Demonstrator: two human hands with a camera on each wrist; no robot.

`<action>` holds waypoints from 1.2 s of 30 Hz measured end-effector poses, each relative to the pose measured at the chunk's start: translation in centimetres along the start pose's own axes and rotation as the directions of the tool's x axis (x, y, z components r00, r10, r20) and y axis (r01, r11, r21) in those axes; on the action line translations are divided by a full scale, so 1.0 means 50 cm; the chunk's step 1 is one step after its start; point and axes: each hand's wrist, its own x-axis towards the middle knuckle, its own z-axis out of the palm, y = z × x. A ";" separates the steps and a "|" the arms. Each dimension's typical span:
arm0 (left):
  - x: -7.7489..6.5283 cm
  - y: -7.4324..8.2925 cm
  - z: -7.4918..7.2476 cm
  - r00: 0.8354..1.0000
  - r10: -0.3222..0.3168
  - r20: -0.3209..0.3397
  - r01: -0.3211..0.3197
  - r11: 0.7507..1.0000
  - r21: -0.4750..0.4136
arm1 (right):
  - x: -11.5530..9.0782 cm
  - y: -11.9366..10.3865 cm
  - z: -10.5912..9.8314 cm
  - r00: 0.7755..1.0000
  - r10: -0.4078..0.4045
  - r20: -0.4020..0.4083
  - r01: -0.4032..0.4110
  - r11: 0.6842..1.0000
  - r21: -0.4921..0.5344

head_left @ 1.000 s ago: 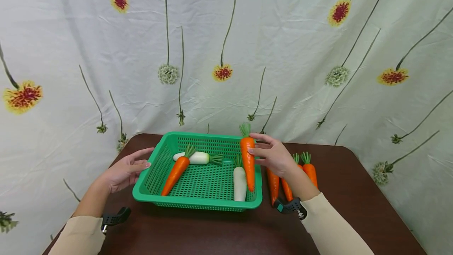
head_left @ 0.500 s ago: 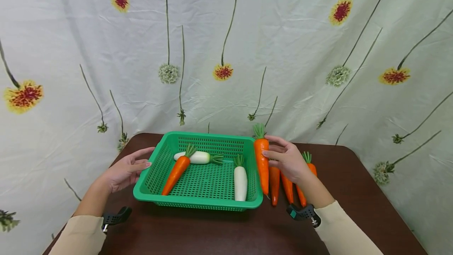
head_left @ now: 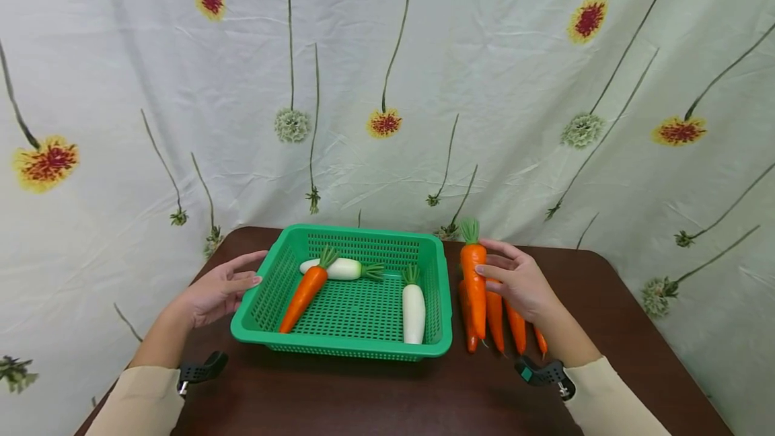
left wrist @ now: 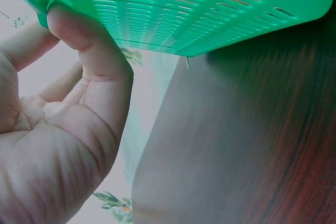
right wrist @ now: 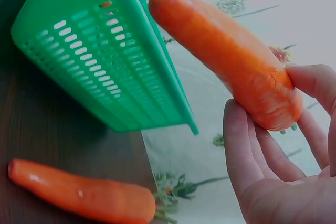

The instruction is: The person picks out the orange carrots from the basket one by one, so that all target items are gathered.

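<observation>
Two bare hands are at work over a dark brown wooden table (head_left: 363,392). The left hand (head_left: 218,291) is at the left edge of a green perforated plastic basket (head_left: 351,347), thumb and fingers pinching its rim. The right hand (head_left: 521,281) pinches an orange carrot (head_left: 475,288) near its leafy end, between thumb and fingers. This carrot is raised above the table just outside the basket's right edge, leafy top toward the table's far edge and tip toward the near edge; in the right wrist view it is clear of the tabletop.

Inside the basket, a second carrot (head_left: 307,295) lies slantwise along the left side, its tip toward the near left corner and its greens crossing a white radish (head_left: 342,269). That radish lies along the far wall, leaves pointing right. Another white radish (head_left: 414,311) lies by the right wall, leaves toward the far right corner.

Four more carrots (head_left: 495,321) lie side by side on the table, right of the basket, tips toward the near edge; the held carrot and the right hand partly hide them.

Each wrist wears a black band (head_left: 202,369) below a cream sleeve (head_left: 145,392). Beyond the table's far edge hangs a pale cloth (head_left: 484,73) printed with long-stemmed flowers, some yellow and red.
</observation>
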 end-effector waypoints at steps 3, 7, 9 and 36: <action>0.001 0.000 -0.001 1.000 -0.004 -0.001 0.004 1.000 -0.004 | -0.007 0.002 -0.015 1.000 0.008 -0.016 -0.009 1.000 -0.014; 0.001 0.000 -0.001 1.000 -0.007 -0.002 0.007 1.000 -0.006 | -0.017 0.006 -0.038 0.999 0.015 -0.029 -0.016 0.998 -0.052; 0.001 0.000 -0.001 1.000 -0.008 -0.003 0.008 1.000 -0.006 | -0.021 0.008 -0.049 0.999 0.015 -0.033 -0.017 0.998 -0.063; 0.003 -0.004 -0.002 1.000 -0.003 -0.023 0.003 1.000 -0.017 | -0.060 0.063 -0.217 0.996 -0.053 -0.073 0.052 0.999 -0.011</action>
